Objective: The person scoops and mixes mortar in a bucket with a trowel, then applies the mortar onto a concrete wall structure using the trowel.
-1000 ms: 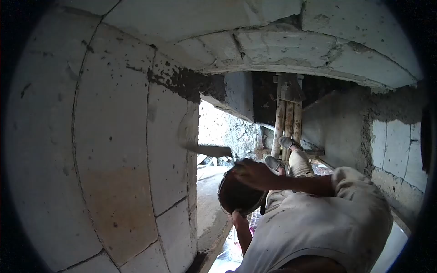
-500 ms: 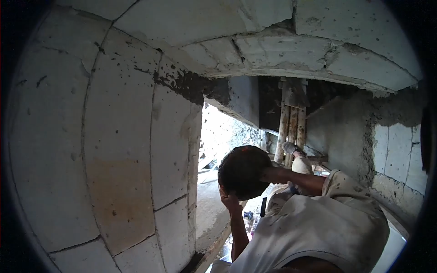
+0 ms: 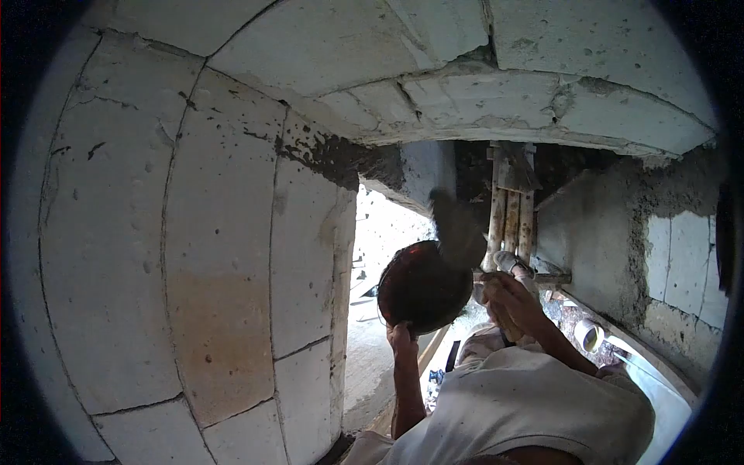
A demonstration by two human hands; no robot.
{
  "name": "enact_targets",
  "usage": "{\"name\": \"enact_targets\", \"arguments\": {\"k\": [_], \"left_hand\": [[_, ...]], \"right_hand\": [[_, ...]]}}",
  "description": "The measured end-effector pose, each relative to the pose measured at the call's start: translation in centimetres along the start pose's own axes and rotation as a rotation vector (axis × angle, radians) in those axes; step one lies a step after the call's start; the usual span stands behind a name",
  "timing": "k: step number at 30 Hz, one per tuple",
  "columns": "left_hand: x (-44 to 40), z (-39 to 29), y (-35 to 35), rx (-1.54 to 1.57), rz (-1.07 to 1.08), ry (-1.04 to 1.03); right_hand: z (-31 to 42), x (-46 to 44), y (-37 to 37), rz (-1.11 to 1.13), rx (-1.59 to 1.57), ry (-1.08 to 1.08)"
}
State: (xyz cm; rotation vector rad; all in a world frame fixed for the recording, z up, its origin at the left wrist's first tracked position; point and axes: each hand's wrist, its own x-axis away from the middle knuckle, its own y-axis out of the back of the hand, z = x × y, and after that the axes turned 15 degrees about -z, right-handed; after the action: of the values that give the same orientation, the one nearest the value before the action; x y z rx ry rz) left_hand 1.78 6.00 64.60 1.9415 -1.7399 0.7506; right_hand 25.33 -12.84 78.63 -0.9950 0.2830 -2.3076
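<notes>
It was a building site, with bare block walls (image 3: 221,194), smeared mortar (image 3: 329,157) and rough wooden poles (image 3: 511,217).

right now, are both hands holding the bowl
No, only the left hand holds the bowl; the right hand grasps the trowel.

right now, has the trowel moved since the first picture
Yes: the trowel has moved to the view's right, away from the block wall's edge and toward the poles.

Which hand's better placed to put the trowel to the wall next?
Right hand, probably: it holds the trowel by the handle, blurred blade raised near the bowl, while your left hand is busy supporting the bowl.
</notes>
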Motion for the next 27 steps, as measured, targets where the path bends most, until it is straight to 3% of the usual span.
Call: {"name": "enact_targets", "arguments": {"k": [1, 4, 5, 7, 9, 11, 13, 15, 16, 18, 19, 21, 23, 24, 26, 27], "left_hand": [[-0.4, 0.2, 0.6, -0.022, 0.025, 0.028], [-0.3, 0.9, 2.9, -0.061, 0.037, -0.017], [-0.7, 1.2, 4.0, -0.101, 0.044, -0.049], [-0.2, 1.5, 5.1, -0.064, 0.068, -0.066], [-0.1, 2.6, 6.2, 0.011, -0.078, -0.165], [0.8, 2.3, 8.0, -0.005, -0.056, -0.142], [1.1, 2.0, 7.9, -0.057, -0.015, -0.126], [2.3, 0.6, 8.5, -0.052, -0.051, -0.117], [3.6, 0.5, 9.5, -0.041, -0.089, -0.101], [5.3, 1.3, 9.5, 0.029, -0.14, -0.07], [5.9, 1.8, 9.4, 0.076, -0.162, -0.056], [3.8, 5.2, 13.0, 0.001, -0.158, -0.097], [2.0, 7.6, 15.6, -0.13, -0.145, -0.167], [2.6, 7.0, 14.9, -0.171, -0.143, -0.187], [4.6, 5.3, 13.9, -1.21, -0.12, -0.901], [4.1, 5.5, 13.3, -1.205, -0.142, -0.95]], "right_hand": [[0.6, 0.5, 0.1, -0.005, 0.004, 0.001], [0.7, 0.4, -0.6, -0.414, 0.112, 0.506], [0.6, -0.1, -1.5, -0.411, 0.113, 0.512], [0.7, -1.5, -4.2, -0.706, -0.073, 0.558], [-1.5, -6.3, -6.8, -0.817, -0.016, 0.446], [-3.8, -11.7, -14.0, -0.618, 0.189, 0.469], [-3.5, -14.1, -25.0, -0.25, 0.333, 0.589], [3.9, -7.8, -32.8, -0.031, 0.131, 0.796], [7.4, -3.3, -34.4, -0.063, -0.088, 0.92], [11.5, 2.1, -33.5, 0.217, -0.203, 0.811], [10.9, 2.3, -32.7, 0.226, -0.189, 0.803], [9.5, 2.2, -29.6, 0.384, -0.081, 0.908], [5.1, -0.6, -24.0, 0.492, 0.133, 0.842], [3.8, -1.9, -19.9, 0.512, 0.42, 0.757], [-1.3, -4.7, -10.9, 0.598, 0.865, 1.041], [-0.6, -2.9, -7.4, 0.544, 0.922, 0.692]]}}
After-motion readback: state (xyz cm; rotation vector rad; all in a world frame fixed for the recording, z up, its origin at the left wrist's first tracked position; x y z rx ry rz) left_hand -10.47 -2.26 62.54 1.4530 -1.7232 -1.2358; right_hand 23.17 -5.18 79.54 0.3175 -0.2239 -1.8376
